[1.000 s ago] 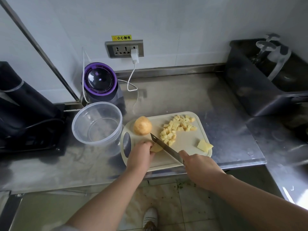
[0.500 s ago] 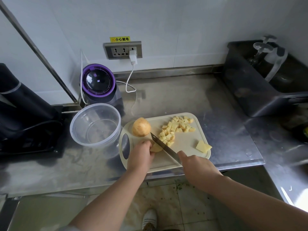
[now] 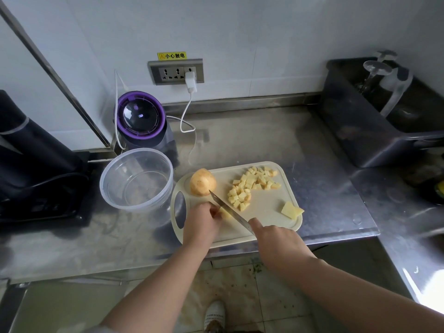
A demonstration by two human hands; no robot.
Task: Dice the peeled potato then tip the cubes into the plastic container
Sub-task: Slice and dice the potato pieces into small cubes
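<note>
Steel counter (image 3: 264, 140) is seen along a white wall, with a pale board (image 3: 266, 207) laid near its front edge. On the board's near left part, a small piece (image 3: 225, 214) of potato is held down by the left hand (image 3: 200, 222), whose fingers are curled over it. A knife (image 3: 228, 210) is grasped in the right hand (image 3: 278, 241), fingers closed round the handle and the forefinger laid along the blade's back. The blade is angled away and to the left, its edge set against the piece just beside the left fingertips. How far the piece has been cut through cannot be told.

A rounded, uncut potato (image 3: 202, 182) is found at the board's far left corner, just beyond the knife tip. Cubes (image 3: 249, 186) are scattered across the far right part, apart from the blade, and a flat slice (image 3: 292, 209) lies at the right edge. A clear container (image 3: 137, 207) is stood on the counter, just left of the board; no cubes are seen inside.

Behind it a purple-ringed appliance (image 3: 140, 121) is placed, a white charger (image 3: 191, 81) is plugged into a socket (image 3: 176, 72), and a dark bin (image 3: 355, 135) is set at the far right.
</note>
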